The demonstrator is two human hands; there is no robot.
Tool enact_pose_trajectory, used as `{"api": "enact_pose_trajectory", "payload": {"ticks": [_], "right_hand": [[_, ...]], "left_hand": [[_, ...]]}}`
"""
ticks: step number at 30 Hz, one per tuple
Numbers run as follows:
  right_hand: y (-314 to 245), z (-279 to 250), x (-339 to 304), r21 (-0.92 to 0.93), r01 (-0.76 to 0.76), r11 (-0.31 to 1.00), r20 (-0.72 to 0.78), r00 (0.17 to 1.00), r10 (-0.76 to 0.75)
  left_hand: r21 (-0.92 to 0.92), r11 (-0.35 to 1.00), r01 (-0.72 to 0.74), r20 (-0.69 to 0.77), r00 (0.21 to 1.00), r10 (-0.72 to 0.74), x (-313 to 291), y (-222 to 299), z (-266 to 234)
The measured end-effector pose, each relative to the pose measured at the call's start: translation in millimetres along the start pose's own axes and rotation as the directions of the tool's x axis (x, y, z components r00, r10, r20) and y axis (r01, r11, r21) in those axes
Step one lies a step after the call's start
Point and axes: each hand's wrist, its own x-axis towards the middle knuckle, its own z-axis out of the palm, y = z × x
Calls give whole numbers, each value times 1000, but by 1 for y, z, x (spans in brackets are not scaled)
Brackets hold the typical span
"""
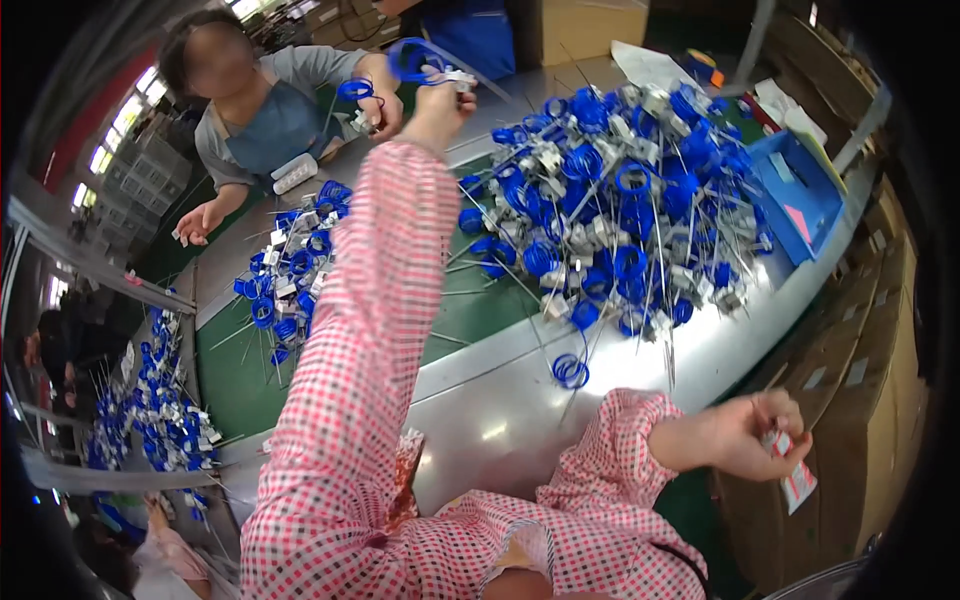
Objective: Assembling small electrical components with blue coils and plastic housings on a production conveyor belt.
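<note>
My left arm reaches far across the table. At its end my left hand (440, 112) is closed on a blue coiled cable (408, 62) with a small white-grey block (458, 80) attached. Off the table's right side, my right hand (745, 437) is closed on a small white slip with orange-red marks (797, 487); whether it is a label or a packet I cannot tell. A big heap of similar blue coils (630, 180), with white-grey blocks and thin metal rods, lies right of my left forearm. One loose coil (570, 371) rests at the heap's near edge.
Across the table sits a co-worker (270, 135), one hand (383, 112) holding another blue coil beside my left hand. A smaller coil pile (290, 270) lies left of my arm. A blue bin (800, 190) stands at the far right, above cardboard boxes (850, 400).
</note>
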Motion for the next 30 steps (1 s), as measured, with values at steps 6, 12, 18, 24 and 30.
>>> {"api": "enact_pose_trajectory", "payload": {"ticks": [6, 12, 18, 24, 30], "right_hand": [[13, -14, 6, -228, 216, 949, 43, 976, -212], [15, 1, -18, -183, 154, 971, 190, 975, -119], [22, -24, 3, -138, 125, 982, 346, 935, -70], [20, -9, -9, -174, 139, 975, 283, 955, -86], [15, 3, -22, -38, -76, 996, 212, 974, 82]], "left_hand": [[565, 643, -517, -393, 516, 761, 11, -130, 57], [915, -247, -320, 402, 790, 464, 6, -114, 32], [726, -603, -332, 277, 943, -186, 3, -75, 6], [847, -498, -188, 63, 964, -257, -51, 45, -134], [889, -450, -85, -81, 938, -336, -226, 112, -238]]}}
